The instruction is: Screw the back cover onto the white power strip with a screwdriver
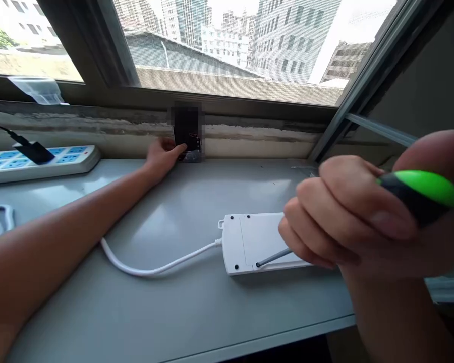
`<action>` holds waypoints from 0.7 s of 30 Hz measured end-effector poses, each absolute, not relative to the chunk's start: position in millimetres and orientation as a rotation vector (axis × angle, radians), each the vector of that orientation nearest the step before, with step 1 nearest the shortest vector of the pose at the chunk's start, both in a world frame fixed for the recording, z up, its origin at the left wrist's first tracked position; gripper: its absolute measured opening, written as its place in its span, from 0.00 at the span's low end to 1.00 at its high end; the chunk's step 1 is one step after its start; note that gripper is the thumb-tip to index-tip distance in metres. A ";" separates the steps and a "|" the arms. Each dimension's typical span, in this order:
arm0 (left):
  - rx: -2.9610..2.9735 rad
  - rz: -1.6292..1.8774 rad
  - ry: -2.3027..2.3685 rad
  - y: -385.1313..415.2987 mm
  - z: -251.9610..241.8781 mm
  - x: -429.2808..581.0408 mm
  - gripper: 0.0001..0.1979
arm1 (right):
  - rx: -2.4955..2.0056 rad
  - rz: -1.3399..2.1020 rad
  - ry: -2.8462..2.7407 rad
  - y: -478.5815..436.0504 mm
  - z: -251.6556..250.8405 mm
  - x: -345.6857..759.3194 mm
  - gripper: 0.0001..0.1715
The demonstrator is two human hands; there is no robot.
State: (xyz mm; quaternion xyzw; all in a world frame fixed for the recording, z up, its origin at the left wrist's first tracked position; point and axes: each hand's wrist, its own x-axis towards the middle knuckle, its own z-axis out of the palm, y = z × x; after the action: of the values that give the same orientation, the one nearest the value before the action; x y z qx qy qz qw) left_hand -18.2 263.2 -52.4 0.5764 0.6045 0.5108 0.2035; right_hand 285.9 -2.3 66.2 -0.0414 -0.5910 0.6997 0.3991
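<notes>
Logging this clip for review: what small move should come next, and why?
Probably turn the green-handled screwdriver slightly: the right hand grips it, and its tip sits at a screw hole in the upturned white power strip.

A pale grey window ledge point(174, 302) runs beneath a dark-framed window point(227, 99) whose mesh screen shows high-rise buildings point(291, 40) in bright daylight.

Left arm point(60, 242) reaches in from 8 o'clock, left hand point(162, 159) at 10 o'clock, fingers extended; right hand point(348, 217) raised at 3 o'clock, fingers curled tight.
</notes>
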 end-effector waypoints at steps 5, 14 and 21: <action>1.603 1.423 1.693 262.7 -51.7 -17.9 0.19 | -0.160 1.757 -1.363 -2.4 64.7 289.3 0.25; 1.601 1.423 1.683 261.1 -50.5 -17.8 0.18 | -0.113 1.752 -1.415 1.7 65.3 292.1 0.23; 1.603 1.422 1.669 263.5 -51.5 -17.8 0.19 | -0.191 1.693 -1.359 -0.9 62.1 287.3 0.19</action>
State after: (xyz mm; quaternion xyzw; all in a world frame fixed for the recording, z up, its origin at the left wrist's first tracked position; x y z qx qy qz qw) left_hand -17.8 263.5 -51.5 0.5768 0.6005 0.5119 0.2112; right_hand 287.3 -0.9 62.1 -0.0778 -0.5529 0.6886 0.4627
